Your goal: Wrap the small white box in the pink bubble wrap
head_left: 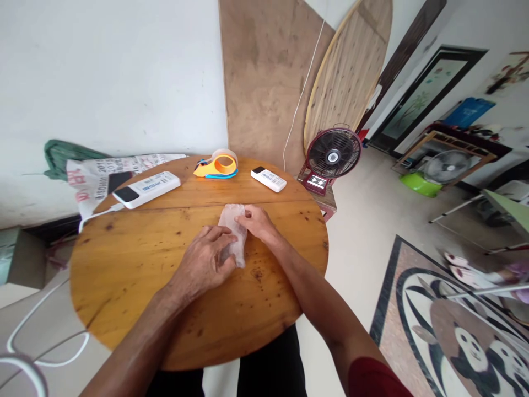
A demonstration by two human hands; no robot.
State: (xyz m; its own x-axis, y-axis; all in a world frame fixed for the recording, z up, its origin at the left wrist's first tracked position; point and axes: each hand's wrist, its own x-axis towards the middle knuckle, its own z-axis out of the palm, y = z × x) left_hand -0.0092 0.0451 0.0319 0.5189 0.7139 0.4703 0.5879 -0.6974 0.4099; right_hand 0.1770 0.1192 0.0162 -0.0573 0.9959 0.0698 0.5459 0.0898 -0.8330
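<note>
A small, whitish, see-through plastic wrap (232,216), crinkled and longer than wide, lies on the wooden table in front of me. Whether anything is inside it cannot be told. My right hand (256,221) pinches its upper right edge between thumb and fingers. My left hand (206,256) reaches over its lower left part, with bent fingers and thumb apart, the fingertips touching the wrap. Beyond the hands, an orange tape dispenser (210,166) with a roll of clear tape stands near the far edge.
The round wooden table (136,264) has a white power bank (155,187) with a cable on the left and a smaller white device (268,179) at the far right. A dark red fan (333,157) stands beyond the table's right edge. Another person's feet (463,270) show far right.
</note>
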